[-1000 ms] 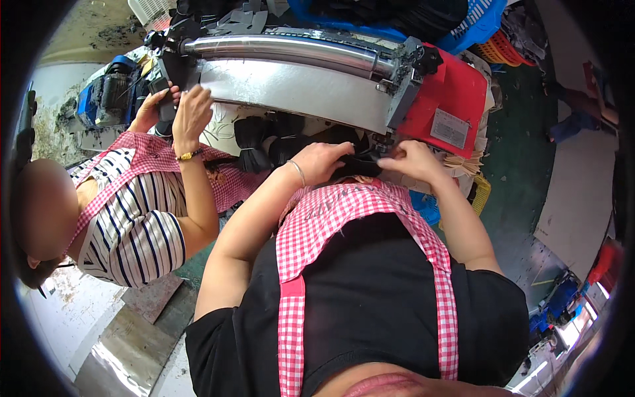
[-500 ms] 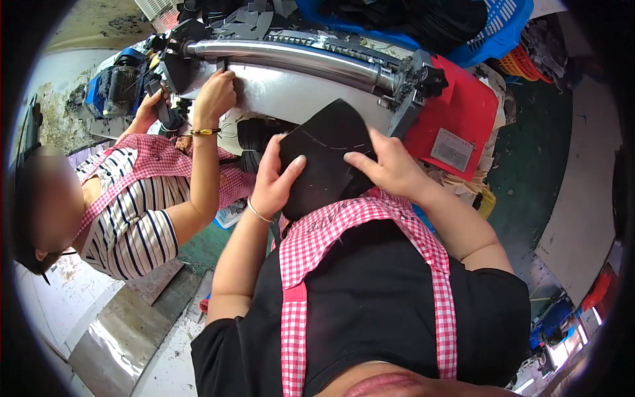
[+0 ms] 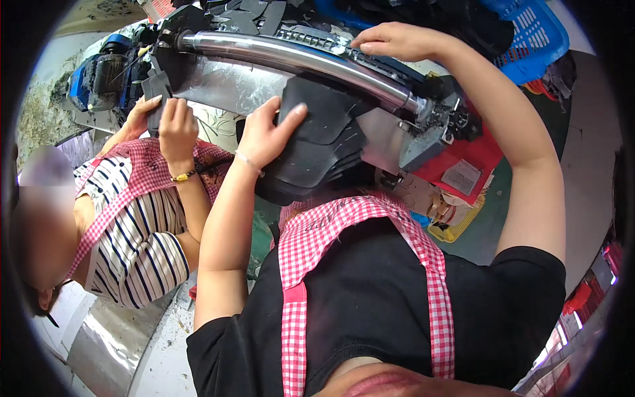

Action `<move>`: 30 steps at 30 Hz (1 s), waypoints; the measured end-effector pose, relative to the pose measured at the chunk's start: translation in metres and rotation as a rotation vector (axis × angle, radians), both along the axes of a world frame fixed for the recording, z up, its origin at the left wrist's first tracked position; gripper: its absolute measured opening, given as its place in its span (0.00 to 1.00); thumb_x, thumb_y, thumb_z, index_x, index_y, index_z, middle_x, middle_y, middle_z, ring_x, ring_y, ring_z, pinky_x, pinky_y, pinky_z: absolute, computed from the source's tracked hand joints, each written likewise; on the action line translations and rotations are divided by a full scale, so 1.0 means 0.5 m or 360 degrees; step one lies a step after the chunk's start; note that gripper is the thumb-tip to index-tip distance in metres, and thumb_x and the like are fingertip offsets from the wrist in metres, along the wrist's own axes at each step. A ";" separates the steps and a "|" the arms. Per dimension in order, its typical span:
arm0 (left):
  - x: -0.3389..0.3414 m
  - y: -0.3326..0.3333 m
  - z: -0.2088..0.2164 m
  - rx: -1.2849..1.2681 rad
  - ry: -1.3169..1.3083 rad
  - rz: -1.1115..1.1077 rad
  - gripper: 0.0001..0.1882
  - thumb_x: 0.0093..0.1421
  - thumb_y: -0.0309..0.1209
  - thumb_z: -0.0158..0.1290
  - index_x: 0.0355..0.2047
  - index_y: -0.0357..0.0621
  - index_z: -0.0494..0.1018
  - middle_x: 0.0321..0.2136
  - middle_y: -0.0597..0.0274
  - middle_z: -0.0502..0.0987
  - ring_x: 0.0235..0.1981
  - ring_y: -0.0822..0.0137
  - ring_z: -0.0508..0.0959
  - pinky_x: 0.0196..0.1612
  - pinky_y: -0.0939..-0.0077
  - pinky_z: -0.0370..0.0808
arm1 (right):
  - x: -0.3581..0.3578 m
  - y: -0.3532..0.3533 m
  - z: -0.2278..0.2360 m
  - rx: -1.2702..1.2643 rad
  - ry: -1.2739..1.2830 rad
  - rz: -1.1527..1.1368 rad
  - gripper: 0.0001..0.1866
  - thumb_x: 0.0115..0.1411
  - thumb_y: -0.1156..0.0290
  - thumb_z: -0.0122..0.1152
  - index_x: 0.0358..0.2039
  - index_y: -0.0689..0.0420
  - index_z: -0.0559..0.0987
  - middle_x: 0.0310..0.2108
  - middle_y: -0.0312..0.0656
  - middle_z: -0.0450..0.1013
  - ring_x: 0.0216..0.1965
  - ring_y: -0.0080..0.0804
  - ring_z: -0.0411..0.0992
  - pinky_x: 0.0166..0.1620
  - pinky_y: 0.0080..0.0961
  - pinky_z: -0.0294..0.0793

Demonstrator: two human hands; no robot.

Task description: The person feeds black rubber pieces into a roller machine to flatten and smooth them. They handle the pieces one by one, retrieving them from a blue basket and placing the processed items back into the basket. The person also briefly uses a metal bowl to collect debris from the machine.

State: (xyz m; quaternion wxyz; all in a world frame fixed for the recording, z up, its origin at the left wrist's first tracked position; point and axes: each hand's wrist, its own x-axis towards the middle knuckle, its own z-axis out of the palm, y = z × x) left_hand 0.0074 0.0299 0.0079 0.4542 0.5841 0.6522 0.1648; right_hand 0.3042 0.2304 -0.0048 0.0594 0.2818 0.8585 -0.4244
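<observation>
At a roller machine, seen remotely via my head cam: I have the L hand [image 3: 263, 135] clamped on a thick stack of black pcs. [image 3: 317, 142], thumb on top, the stack tilted over the metal plate [image 3: 225, 83] w/ its far end up near the shiny roller [image 3: 297, 63]. I can't tell if the topmost pc. goes under the roller or just stops short of it.

The R hand [image 3: 397, 41] reaches over the machine's far side, fingers out by the toothed bar [image 3: 317, 41]. I see nothing held there; can't tell whether that grip is apart or closed on something small, nor whether it touches the bar.

Progress, my est.: the stack is gathered and up at the machine, but this batch looks near its start. Many layers lie fanned in the L hand, none clearly parted from the rest. Dark offcuts [image 3: 271, 18] beyond the roller suggest prior work here; whether they come from these pcs. I can't say. No. of finished pcs. can't be read from this view, so I count the whole stack as left.

At L, a co-worker in stripes & checked apron has both hands [image 3: 177, 132] at a dark grey pc. [image 3: 156, 86]. Upper R, a blue crate [image 3: 539, 43] holds more black material.
</observation>
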 end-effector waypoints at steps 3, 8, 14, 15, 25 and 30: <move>-0.037 -0.028 -0.034 0.0127 -0.0479 0.0039 0.17 0.65 0.32 0.57 0.48 0.34 0.69 0.41 0.56 0.78 0.42 0.74 0.75 0.47 0.75 0.73 | -0.009 -0.008 -0.057 -0.0002 0.0244 -0.0371 0.19 0.70 0.61 0.53 0.54 0.61 0.76 0.52 0.47 0.75 0.53 0.39 0.74 0.59 0.34 0.71; -0.074 -0.037 -0.017 -0.0346 -0.0675 0.0047 0.13 0.67 0.30 0.55 0.46 0.33 0.71 0.39 0.64 0.78 0.40 0.76 0.75 0.46 0.77 0.73 | 0.001 0.061 -0.027 0.0243 0.0362 -0.0555 0.12 0.63 0.67 0.58 0.44 0.61 0.78 0.42 0.51 0.76 0.45 0.40 0.77 0.49 0.33 0.75; -0.019 0.075 0.042 -0.0376 -0.0287 -0.0084 0.15 0.65 0.32 0.59 0.45 0.32 0.74 0.35 0.62 0.81 0.40 0.75 0.79 0.46 0.76 0.76 | -0.004 0.066 -0.001 0.0950 0.0009 -0.0246 0.16 0.65 0.69 0.55 0.53 0.57 0.73 0.48 0.50 0.74 0.49 0.44 0.74 0.53 0.36 0.74; -0.028 0.062 0.036 -0.0335 -0.0498 0.0001 0.16 0.65 0.31 0.59 0.47 0.33 0.72 0.37 0.62 0.80 0.42 0.75 0.78 0.47 0.76 0.75 | -0.007 0.060 -0.028 0.0949 -0.0063 -0.0084 0.14 0.70 0.62 0.54 0.46 0.59 0.78 0.46 0.47 0.74 0.49 0.45 0.73 0.53 0.37 0.74; -0.017 0.055 0.009 -0.0241 -0.0033 -0.0261 0.20 0.64 0.42 0.60 0.42 0.33 0.75 0.35 0.42 0.80 0.39 0.60 0.82 0.42 0.67 0.76 | -0.020 0.077 0.036 0.0732 0.0558 -0.0557 0.31 0.57 0.78 0.59 0.63 0.54 0.67 0.48 0.55 0.75 0.47 0.55 0.76 0.49 0.38 0.77; -0.044 0.053 0.007 -0.0142 -0.0300 -0.0261 0.18 0.64 0.37 0.61 0.45 0.35 0.73 0.41 0.49 0.80 0.45 0.63 0.80 0.46 0.69 0.75 | 0.016 0.095 -0.083 0.0617 -0.0027 0.0022 0.17 0.63 0.63 0.60 0.47 0.61 0.81 0.44 0.49 0.78 0.50 0.43 0.75 0.54 0.34 0.72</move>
